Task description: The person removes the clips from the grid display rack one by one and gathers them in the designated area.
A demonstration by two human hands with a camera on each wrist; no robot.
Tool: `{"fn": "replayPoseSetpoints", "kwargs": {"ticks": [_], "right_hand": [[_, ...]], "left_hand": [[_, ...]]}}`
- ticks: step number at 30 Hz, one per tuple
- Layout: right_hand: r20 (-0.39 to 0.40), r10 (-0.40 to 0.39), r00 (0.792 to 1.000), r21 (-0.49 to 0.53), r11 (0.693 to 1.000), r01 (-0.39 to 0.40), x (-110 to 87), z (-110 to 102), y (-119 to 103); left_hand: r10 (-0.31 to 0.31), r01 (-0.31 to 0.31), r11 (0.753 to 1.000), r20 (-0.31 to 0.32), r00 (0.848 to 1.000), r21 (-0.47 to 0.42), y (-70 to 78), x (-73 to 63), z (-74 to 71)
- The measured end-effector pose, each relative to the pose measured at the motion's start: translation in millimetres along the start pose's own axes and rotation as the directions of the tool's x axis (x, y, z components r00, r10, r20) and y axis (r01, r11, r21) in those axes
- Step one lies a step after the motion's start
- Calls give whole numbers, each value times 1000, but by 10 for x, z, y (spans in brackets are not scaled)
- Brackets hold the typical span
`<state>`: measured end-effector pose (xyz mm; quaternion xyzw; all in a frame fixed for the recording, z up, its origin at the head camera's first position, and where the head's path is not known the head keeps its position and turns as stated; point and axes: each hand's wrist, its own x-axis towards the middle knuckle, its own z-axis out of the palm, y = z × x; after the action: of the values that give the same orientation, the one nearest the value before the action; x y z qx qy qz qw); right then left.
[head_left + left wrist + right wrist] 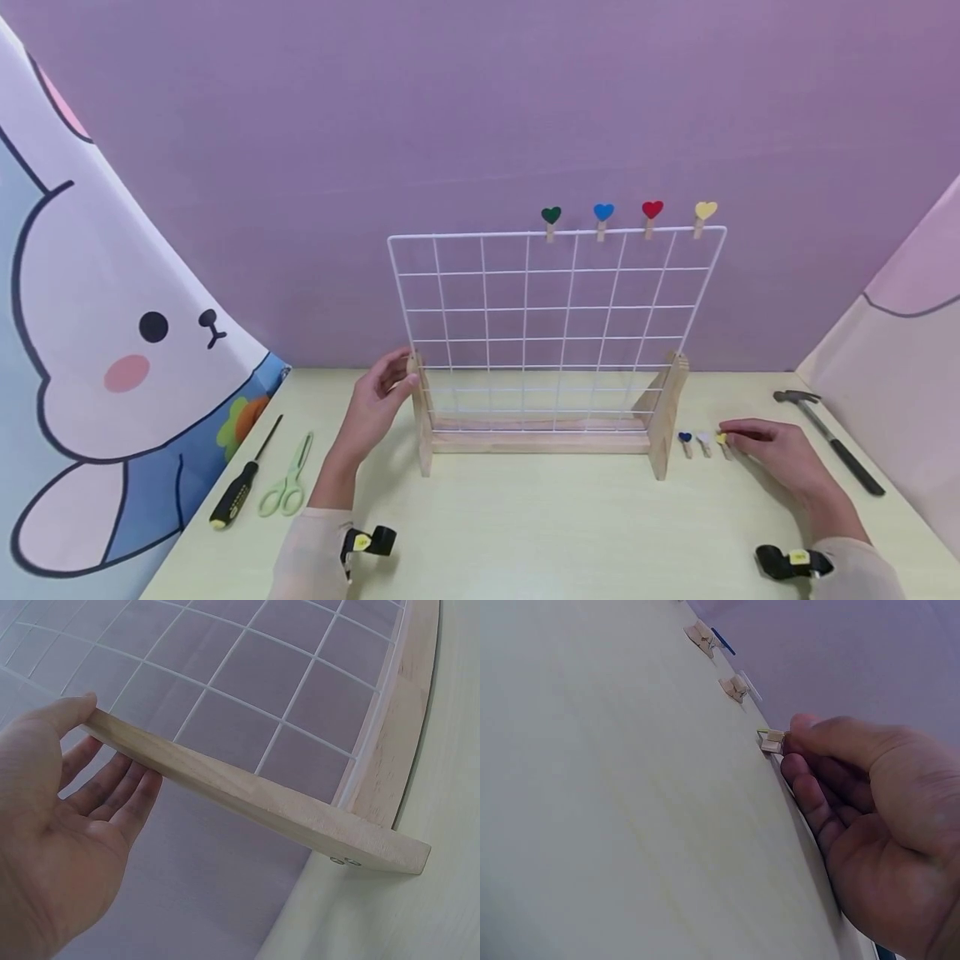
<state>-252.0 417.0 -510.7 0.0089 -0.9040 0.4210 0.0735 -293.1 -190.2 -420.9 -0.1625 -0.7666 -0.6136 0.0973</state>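
Observation:
A white wire grid rack stands upright in a wooden base. My left hand holds the top of its left wooden upright, thumb on one side and fingers on the other in the left wrist view. At the right, my right hand pinches a small wooden clothespin with a yellow heart, low at the table surface. Beside it lie a clothespin with a white heart and one with a dark blue heart. Clipped along the grid's top wire are green, blue, red and pale yellow heart clothespins.
A hammer lies to the right of my right hand. Left of my left arm are a screwdriver and pale green scissors. Behind the table hangs a purple cloth, with a rabbit-print cloth at the left.

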Motion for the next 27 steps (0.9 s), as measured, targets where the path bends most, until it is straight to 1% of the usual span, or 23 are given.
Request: {"fn": "replayPoseSetpoints", "kwargs": {"ticks": [8, 15, 22, 27], "right_hand": [[-18, -3, 1000, -28, 1000, 2, 15, 8, -8], [-34, 58, 998, -5, 998, -58, 21, -1, -3], [-32, 135, 990, 22, 991, -135, 25, 18, -23], [-27, 156, 987, 46, 987, -154, 34, 22, -27]], "left_hand": [[-2, 2, 1000, -2, 1000, -5, -1, -3, -4], [2, -2, 1000, -2, 1000, -2, 1, -5, -2], [-1, 1, 1000, -5, 1000, 4, 5, -9, 2], [2, -2, 1000, -7, 1000, 1, -10, -5, -1]]}}
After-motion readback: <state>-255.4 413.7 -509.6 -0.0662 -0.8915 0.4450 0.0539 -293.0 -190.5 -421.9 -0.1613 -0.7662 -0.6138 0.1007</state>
